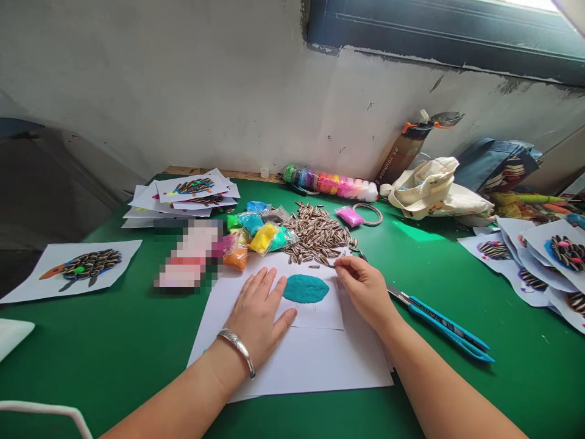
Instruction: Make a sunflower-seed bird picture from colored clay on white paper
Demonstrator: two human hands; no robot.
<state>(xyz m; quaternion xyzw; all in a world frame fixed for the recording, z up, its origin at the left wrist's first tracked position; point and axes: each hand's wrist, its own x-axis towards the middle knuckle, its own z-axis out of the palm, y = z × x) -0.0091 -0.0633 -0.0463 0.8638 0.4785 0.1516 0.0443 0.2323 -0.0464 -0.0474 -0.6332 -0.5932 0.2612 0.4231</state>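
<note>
Paper [315, 317] is pressed flat by the open left hand [258, 314] to steady it, while a seed [335, 263] is pinched by the right hand [363, 286] just beside the clay patch [305, 288]

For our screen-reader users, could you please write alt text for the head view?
A person's left hand lies flat on white paper beside a teal clay oval, while the right hand touches the edge of a pile of sunflower seeds. On the green table lie coloured clay packets, a blue utility knife and finished seed pictures.
</note>
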